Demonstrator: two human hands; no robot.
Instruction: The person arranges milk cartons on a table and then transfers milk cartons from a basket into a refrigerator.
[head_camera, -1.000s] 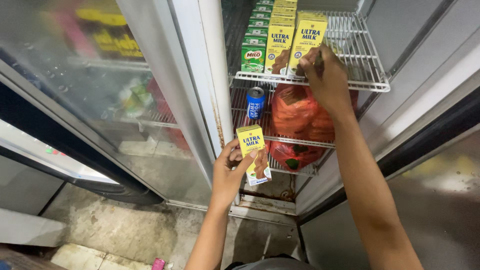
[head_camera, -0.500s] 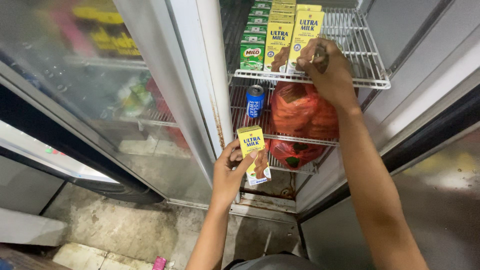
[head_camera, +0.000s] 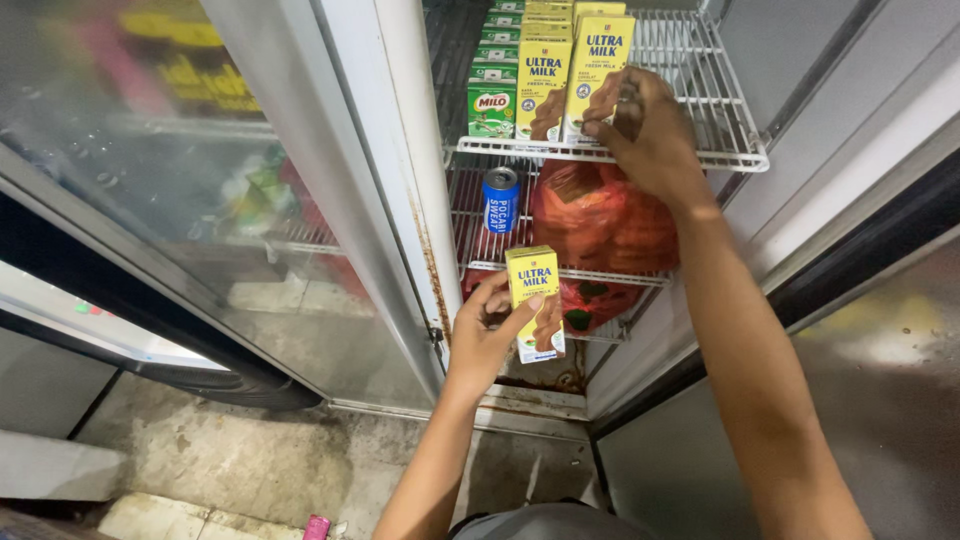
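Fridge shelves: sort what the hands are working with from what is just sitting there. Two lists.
In hand:
- yellow milk carton, in the left hand's grip
- yellow carton at the shelf front, under the right hand
- top wire shelf

Just sitting there:
- green cartons
- blue can
- red bags
- glass door

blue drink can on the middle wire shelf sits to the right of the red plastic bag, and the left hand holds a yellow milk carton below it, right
Not quite. In the head view the blue drink can stands to the left of the red plastic bag, not to its right. The rest holds: both are on the middle wire shelf, and the left hand holds a yellow milk carton below it.
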